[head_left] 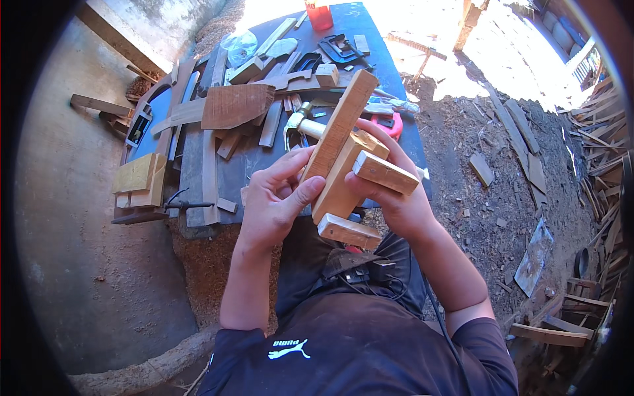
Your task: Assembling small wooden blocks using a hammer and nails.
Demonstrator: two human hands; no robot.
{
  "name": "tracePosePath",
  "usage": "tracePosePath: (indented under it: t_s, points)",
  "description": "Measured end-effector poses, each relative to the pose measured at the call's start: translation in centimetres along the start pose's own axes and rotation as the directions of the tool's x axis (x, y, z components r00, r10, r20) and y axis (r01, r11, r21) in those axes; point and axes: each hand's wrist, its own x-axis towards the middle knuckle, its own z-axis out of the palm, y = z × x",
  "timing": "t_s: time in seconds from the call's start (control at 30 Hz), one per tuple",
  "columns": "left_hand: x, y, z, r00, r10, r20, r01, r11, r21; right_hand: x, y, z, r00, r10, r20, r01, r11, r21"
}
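Note:
Both my hands hold up a wooden block assembly (pixel 342 173) above the near edge of the work table. It has a long flat strip, a thicker block beside it and two short pieces sticking out to the right. My left hand (pixel 282 191) pinches the lower end of the strip between thumb and fingers. Around the upper part, my right hand (pixel 401 198) is closed, its thumb under the upper short piece and its fingers partly hidden behind. Just beyond the left fingers lies a claw hammer (pixel 295 127) on the table, its handle partly hidden by the strip.
The cluttered table (pixel 373 30) bears a broad brown board (pixel 236 107), wood offcuts, a dark C-clamp (pixel 340 49), a red clamp (pixel 395 127), a plastic bag (pixel 239 46) and a red container (pixel 319 17). A wall (pixel 86 218) stands left; planks (pixel 522 145) lie on the right ground.

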Motion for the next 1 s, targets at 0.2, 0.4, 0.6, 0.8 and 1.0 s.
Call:
tracePosePath:
  t_s: [0.2,0.4,0.6,0.8,1.0]
  points:
    - [0.0,-0.2,-0.2,0.999,0.034,0.014,-0.035,0.999,0.030,0.1,0.3,-0.1,1.000,0.025,0.010,-0.025,1.000,0.005]
    - [-0.2,-0.8,-0.3,0.999,0.030,0.017,-0.030,0.999,-0.021,-0.1,0.5,-0.3,0.999,0.034,0.015,-0.035,0.999,0.033]
    - [-0.7,-1.2,-0.7,0.994,0.105,0.007,-0.105,0.993,0.048,-0.8,0.7,-0.2,0.999,-0.037,0.041,0.036,0.999,0.012]
    - [-0.3,0.0,1.0,0.995,0.103,-0.018,-0.101,0.990,0.100,-0.5,1.3,-0.7,0.988,-0.152,-0.014,0.152,0.988,-0.032]
    - [-0.5,-0.3,0.9,0.997,0.082,-0.015,-0.080,0.991,0.111,-0.6,0.7,-0.7,0.995,-0.100,0.005,0.100,0.993,-0.057]
